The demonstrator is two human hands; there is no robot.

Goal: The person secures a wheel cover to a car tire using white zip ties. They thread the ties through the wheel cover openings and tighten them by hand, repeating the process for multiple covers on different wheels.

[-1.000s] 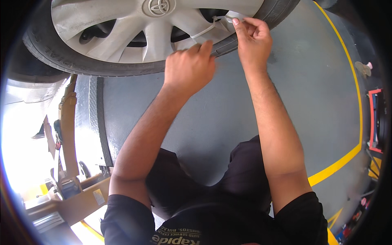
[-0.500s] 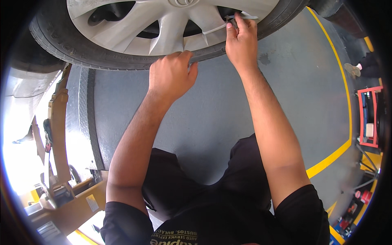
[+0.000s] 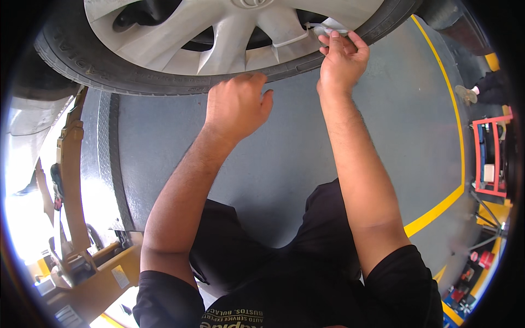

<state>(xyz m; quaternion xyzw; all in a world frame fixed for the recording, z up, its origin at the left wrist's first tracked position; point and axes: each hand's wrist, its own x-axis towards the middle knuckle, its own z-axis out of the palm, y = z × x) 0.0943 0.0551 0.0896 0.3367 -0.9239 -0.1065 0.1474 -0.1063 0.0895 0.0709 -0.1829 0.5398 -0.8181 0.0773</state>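
Nearest the camera, the person's black-clad knees sit over a grey floor [image 3: 284,180] with a yellow line [image 3: 437,208] curving along the right. To the left stands a tan lift arm [image 3: 71,180] beside a ribbed metal plate [image 3: 106,158]. The left hand [image 3: 238,106] hangs loosely curled, holding nothing, just below the black tyre [image 3: 82,60]. Farther up, the right hand [image 3: 342,57] pinches a small pale strip [image 3: 331,24] with its fingertips [image 3: 328,41], pressing it against the rim edge of the silver alloy wheel [image 3: 229,38]. At far right stands a red stand [image 3: 489,158].
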